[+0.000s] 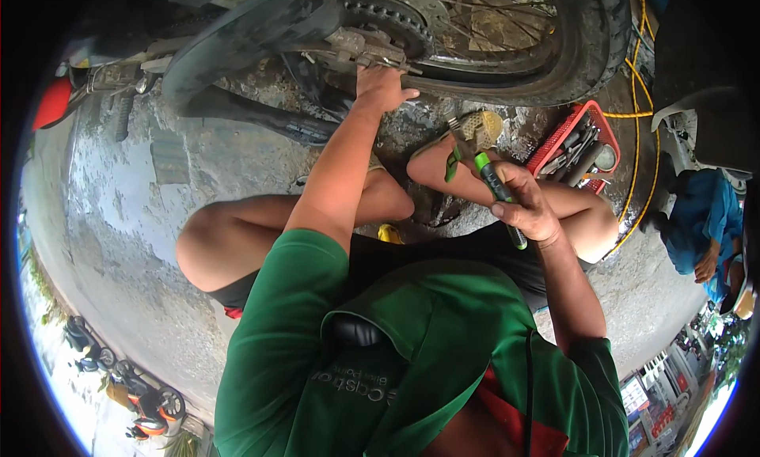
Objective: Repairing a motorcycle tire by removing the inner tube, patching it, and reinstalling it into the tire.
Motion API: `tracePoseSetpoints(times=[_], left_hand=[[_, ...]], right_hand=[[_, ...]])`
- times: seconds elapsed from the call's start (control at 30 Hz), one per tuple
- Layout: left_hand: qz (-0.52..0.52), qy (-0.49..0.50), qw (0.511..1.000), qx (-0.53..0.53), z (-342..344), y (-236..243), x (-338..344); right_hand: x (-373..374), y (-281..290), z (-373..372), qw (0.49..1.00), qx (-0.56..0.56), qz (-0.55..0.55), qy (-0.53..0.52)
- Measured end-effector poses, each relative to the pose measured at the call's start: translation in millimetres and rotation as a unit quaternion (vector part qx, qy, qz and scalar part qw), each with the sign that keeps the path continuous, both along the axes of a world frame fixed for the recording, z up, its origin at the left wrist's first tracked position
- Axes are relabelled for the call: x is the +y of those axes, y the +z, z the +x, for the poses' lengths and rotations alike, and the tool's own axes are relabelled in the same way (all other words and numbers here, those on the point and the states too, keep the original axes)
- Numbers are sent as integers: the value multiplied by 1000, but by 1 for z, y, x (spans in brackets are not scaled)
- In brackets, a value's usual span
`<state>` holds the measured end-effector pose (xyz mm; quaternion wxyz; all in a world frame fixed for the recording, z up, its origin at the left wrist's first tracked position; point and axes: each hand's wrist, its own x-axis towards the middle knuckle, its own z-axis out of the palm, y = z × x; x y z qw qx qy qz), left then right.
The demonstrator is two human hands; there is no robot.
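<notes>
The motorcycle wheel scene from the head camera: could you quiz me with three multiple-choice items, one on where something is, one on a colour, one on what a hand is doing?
1. Where does the red tool basket sit?
A. on the ground to the person's right, near the tyre
B. on the person's lap
C. hung from the wheel

2. What colour is the handle of the tool in the right hand?
A. yellow
B. green and black
C. white

3. What is the left hand doing?
A. resting on a knee
B. holding a cloth
C. reaching up to the metal parts beside the sprocket

Answers: 1 A, the basket lies on the concrete by the tyre. 2 B, the grip shows bright green with black. 3 C, its fingers touch the hub area of the wheel.
</notes>
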<state>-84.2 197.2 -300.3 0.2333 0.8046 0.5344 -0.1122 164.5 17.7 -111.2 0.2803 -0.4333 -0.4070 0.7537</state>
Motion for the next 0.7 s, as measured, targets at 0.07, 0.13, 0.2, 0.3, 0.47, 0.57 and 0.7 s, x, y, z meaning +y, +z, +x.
tracePoseSetpoints(times=[0.07,0.13,0.2,0.3,0.47,0.57,0.7], left_hand=[[1,-11,1000,20,2,-1,0],[3,-12,999,47,6,-3,-2],[50,-27,995,82,9,-4,-1],[18,6,998,51,9,-4,0],[7,39,999,10,5,-6,-5],[90,42,995,-6,2,-13,-14],[174,66,981,-54,0,-24,-31]], right_hand=[[8,3,-6,999,-14,31,42],[13,11,-16,999,-7,-7,43],[23,20,-28,996,12,-90,21],[53,26,-40,968,-220,-15,123],[91,12,-80,724,-596,261,232],[122,-10,-102,554,-711,298,314],[155,-43,-106,530,-733,246,347]])
